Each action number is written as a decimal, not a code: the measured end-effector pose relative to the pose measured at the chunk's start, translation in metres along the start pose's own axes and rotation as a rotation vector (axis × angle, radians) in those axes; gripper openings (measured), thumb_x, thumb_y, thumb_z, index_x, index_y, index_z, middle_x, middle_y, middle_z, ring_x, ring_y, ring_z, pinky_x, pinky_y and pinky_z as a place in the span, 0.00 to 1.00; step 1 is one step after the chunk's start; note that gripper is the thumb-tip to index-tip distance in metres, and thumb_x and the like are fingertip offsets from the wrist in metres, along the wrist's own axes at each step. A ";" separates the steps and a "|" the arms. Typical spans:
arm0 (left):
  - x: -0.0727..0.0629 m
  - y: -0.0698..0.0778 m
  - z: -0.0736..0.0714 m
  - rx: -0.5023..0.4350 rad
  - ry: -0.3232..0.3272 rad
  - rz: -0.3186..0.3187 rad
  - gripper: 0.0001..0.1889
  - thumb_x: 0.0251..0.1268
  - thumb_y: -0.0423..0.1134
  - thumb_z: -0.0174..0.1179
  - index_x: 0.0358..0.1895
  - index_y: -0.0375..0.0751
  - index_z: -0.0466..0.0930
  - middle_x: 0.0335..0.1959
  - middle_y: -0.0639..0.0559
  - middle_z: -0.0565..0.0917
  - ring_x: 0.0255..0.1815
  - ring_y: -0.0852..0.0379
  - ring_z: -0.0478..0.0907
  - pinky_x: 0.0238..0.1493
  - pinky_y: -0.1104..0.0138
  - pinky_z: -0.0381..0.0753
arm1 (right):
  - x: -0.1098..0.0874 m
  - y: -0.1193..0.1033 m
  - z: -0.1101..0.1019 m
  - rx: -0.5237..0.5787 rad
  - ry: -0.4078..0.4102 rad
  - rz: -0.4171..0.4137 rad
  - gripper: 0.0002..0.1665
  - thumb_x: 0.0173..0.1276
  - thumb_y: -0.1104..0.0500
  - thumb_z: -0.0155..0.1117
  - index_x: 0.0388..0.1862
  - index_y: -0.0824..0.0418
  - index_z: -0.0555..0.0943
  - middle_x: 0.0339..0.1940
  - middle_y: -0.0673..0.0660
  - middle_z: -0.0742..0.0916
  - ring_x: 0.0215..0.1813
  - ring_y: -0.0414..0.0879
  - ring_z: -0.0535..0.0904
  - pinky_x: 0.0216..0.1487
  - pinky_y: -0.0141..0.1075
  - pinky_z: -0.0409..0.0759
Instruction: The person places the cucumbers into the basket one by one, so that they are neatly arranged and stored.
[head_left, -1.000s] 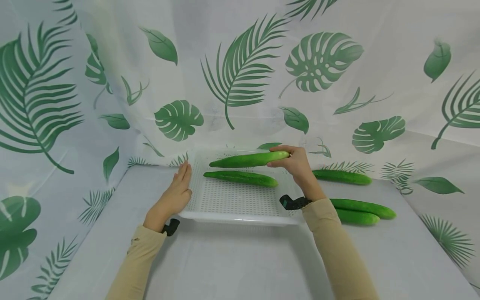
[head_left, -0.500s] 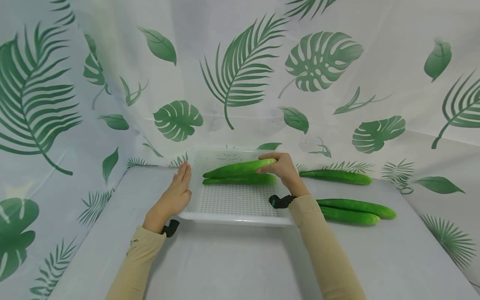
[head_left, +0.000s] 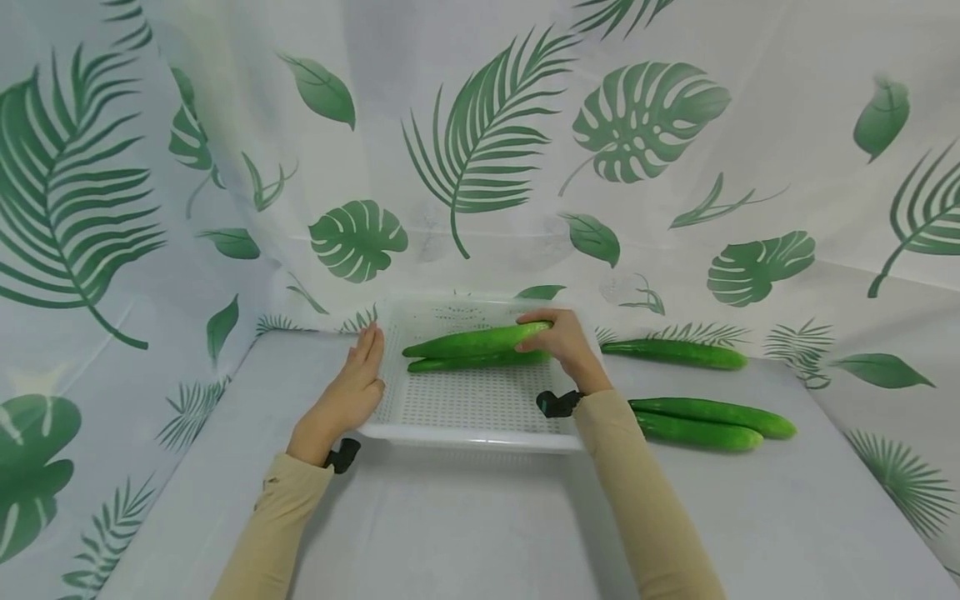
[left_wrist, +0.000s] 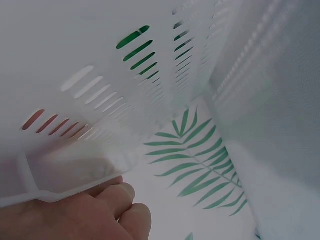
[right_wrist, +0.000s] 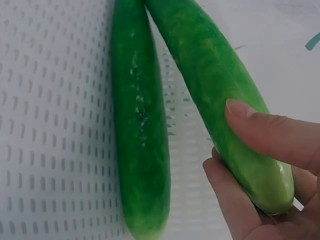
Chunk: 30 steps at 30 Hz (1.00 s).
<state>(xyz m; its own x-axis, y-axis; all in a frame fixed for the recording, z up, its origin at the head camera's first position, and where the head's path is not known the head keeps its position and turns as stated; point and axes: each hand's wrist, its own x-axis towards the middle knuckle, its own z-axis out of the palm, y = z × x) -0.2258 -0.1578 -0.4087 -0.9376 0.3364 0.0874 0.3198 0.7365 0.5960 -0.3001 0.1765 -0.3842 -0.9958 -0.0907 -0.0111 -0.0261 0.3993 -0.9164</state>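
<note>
The right hand (head_left: pixel 561 343) pinches one end of a cucumber (head_left: pixel 467 342), the thumb on one side and fingers on the other, the span between them no wider than the cucumber. That cucumber lies in or just over the white basket (head_left: pixel 468 438), between the two hands, its tapered tip pointing toward the left hand (head_left: pixel 351 390); whether its weight rests on anything cannot be told. The second cucumber (head_left: pixel 450 364) lies in the basket between the hands, on the person's side of the held one; in the right wrist view the two draw together away from the right hand and spread apart near it

The left hand holds nothing in its grasp: its fingers lie straight and close together along the outer side of the basket, at the rim. In the left wrist view, green shows through slots in the wall beside that hand

Beyond the right hand, on its outer side, a lone cucumber (head_left: pixel 678 353) lies on the white table (head_left: pixel 465 525), near the patterned cloth (head_left: pixel 300 158). Nearer the person, beside the right sleeve (head_left: pixel 648 500), a pair of cucumbers (head_left: pixel 723 413) lies side by side
</note>
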 end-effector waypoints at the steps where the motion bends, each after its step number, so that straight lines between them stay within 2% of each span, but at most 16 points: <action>1: 0.000 0.000 0.000 -0.001 0.001 0.001 0.38 0.66 0.28 0.37 0.78 0.27 0.32 0.80 0.39 0.30 0.80 0.46 0.24 0.77 0.48 0.33 | 0.000 0.000 0.000 0.006 0.002 0.000 0.31 0.51 0.72 0.74 0.57 0.71 0.81 0.63 0.64 0.79 0.64 0.57 0.71 0.63 0.50 0.73; 6: 0.000 0.001 0.000 0.001 0.004 0.000 0.38 0.66 0.28 0.36 0.77 0.27 0.32 0.80 0.38 0.30 0.80 0.46 0.25 0.77 0.48 0.33 | 0.000 -0.001 -0.002 0.025 -0.001 0.008 0.30 0.51 0.72 0.75 0.57 0.69 0.82 0.64 0.63 0.79 0.65 0.56 0.69 0.64 0.49 0.72; 13: 0.000 0.000 0.000 0.004 -0.001 -0.001 0.38 0.67 0.28 0.37 0.78 0.29 0.31 0.80 0.39 0.30 0.80 0.46 0.24 0.77 0.48 0.33 | -0.002 0.000 -0.009 0.086 -0.063 0.029 0.32 0.51 0.67 0.77 0.58 0.67 0.82 0.66 0.59 0.77 0.70 0.54 0.65 0.69 0.54 0.67; 17: 0.000 0.000 0.001 0.000 -0.001 0.001 0.38 0.66 0.28 0.37 0.78 0.28 0.32 0.80 0.39 0.30 0.80 0.46 0.24 0.77 0.48 0.33 | -0.005 -0.002 -0.011 0.101 -0.094 0.073 0.33 0.51 0.65 0.78 0.58 0.67 0.82 0.64 0.59 0.79 0.63 0.52 0.71 0.65 0.49 0.72; 21: 0.000 0.000 0.001 -0.005 -0.001 0.003 0.38 0.66 0.28 0.36 0.78 0.28 0.32 0.80 0.39 0.30 0.80 0.47 0.24 0.77 0.48 0.33 | -0.005 -0.003 -0.012 0.139 -0.129 0.143 0.30 0.51 0.69 0.75 0.57 0.69 0.82 0.62 0.62 0.79 0.51 0.52 0.80 0.62 0.48 0.76; 25: 0.000 0.000 0.000 0.001 -0.006 -0.002 0.38 0.66 0.29 0.36 0.78 0.30 0.31 0.80 0.42 0.28 0.80 0.47 0.23 0.77 0.48 0.33 | -0.005 -0.002 -0.011 0.130 -0.141 0.187 0.27 0.52 0.72 0.73 0.54 0.70 0.83 0.58 0.64 0.81 0.42 0.51 0.84 0.59 0.49 0.79; 28: 0.000 0.000 0.000 -0.004 -0.008 -0.003 0.38 0.67 0.29 0.36 0.78 0.30 0.30 0.80 0.43 0.27 0.80 0.47 0.23 0.77 0.48 0.33 | -0.006 -0.003 -0.012 0.112 -0.139 0.189 0.27 0.51 0.71 0.73 0.54 0.70 0.83 0.58 0.65 0.81 0.42 0.50 0.84 0.58 0.49 0.80; 30: 0.000 0.000 0.000 -0.007 -0.011 -0.004 0.38 0.67 0.29 0.36 0.78 0.30 0.30 0.80 0.42 0.27 0.80 0.47 0.23 0.77 0.48 0.32 | -0.009 -0.005 -0.013 0.093 -0.142 0.172 0.28 0.51 0.71 0.73 0.55 0.70 0.83 0.61 0.64 0.80 0.46 0.53 0.82 0.60 0.50 0.78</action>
<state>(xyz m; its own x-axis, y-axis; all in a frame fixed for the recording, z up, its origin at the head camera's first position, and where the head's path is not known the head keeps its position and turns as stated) -0.2253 -0.1579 -0.4090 -0.9372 0.3403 0.0762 0.3153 0.7336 0.6020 -0.2926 0.1876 -0.3740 -0.9624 -0.1583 -0.2206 0.1579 0.3345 -0.9291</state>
